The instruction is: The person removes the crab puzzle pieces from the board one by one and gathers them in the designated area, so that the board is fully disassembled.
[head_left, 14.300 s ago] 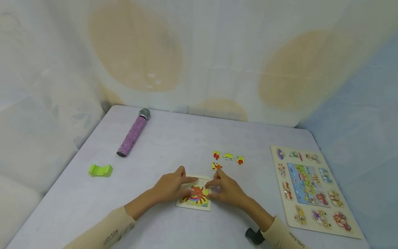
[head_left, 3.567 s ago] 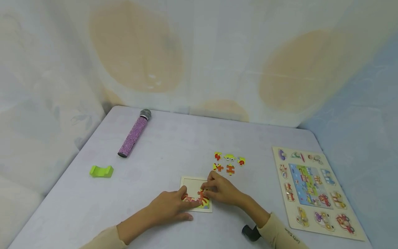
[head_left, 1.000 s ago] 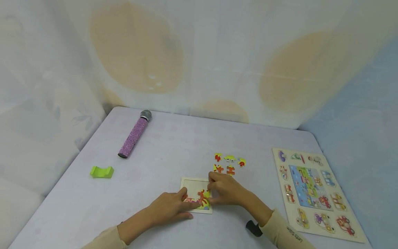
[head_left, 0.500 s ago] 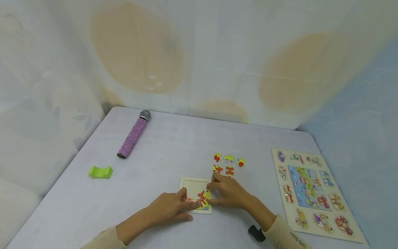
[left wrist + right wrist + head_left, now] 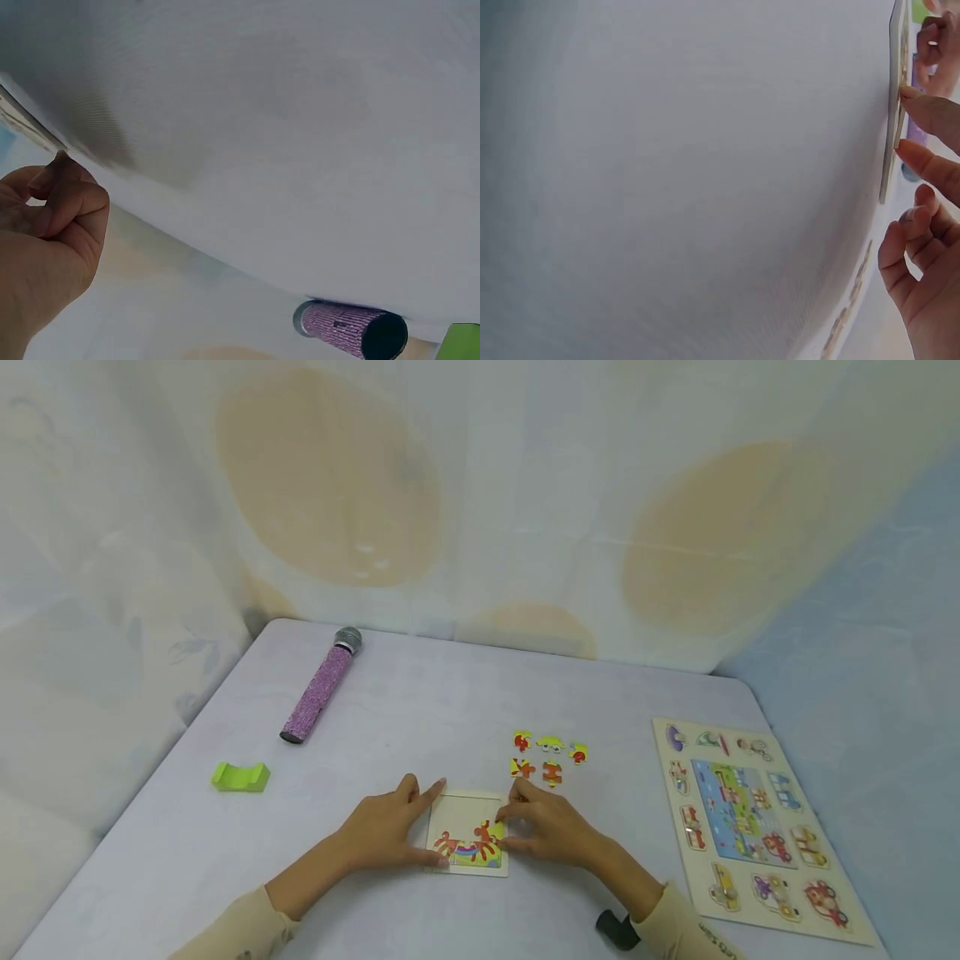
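Observation:
A small square jigsaw puzzle tray lies before me. Joined jigsaw pieces with a red figure and rainbow line its lower part; its upper part shows bare base. My left hand is at its left side, index finger on the upper left corner, thumb near the lower left. My right hand touches the right edge with thumb and index finger set apart; in the right wrist view these fingers meet the tray's rim. Loose jigsaw pieces, several in two rows, lie just beyond the right hand.
A knobbed picture board lies on the right of the table. A purple glitter microphone is at back left, a light green block in front of it. A black object is by the right forearm.
Over fourteen seconds, a red piece left the tray for the loose pieces. Within the last half second, my left hand has drawn back left off the bottom pieces to the tray's left edge.

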Action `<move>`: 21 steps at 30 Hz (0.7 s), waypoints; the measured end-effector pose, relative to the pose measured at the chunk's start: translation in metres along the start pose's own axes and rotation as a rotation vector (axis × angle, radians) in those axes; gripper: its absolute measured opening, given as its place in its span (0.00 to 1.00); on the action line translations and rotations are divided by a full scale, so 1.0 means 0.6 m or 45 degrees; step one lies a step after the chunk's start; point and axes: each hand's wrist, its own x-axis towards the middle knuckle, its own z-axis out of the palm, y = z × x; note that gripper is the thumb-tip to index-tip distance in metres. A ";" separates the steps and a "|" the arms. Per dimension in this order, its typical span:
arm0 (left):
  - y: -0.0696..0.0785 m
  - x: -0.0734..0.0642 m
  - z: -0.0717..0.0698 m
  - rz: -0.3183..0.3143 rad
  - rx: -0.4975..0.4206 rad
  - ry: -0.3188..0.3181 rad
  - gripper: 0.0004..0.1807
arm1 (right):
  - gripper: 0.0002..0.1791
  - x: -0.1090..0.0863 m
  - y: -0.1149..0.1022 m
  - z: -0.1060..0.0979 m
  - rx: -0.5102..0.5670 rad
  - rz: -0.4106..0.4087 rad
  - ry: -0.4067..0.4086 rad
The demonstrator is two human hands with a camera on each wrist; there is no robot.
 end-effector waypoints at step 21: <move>-0.013 -0.003 0.015 0.000 -0.017 -0.026 0.65 | 0.13 -0.015 0.017 -0.019 0.008 0.104 0.062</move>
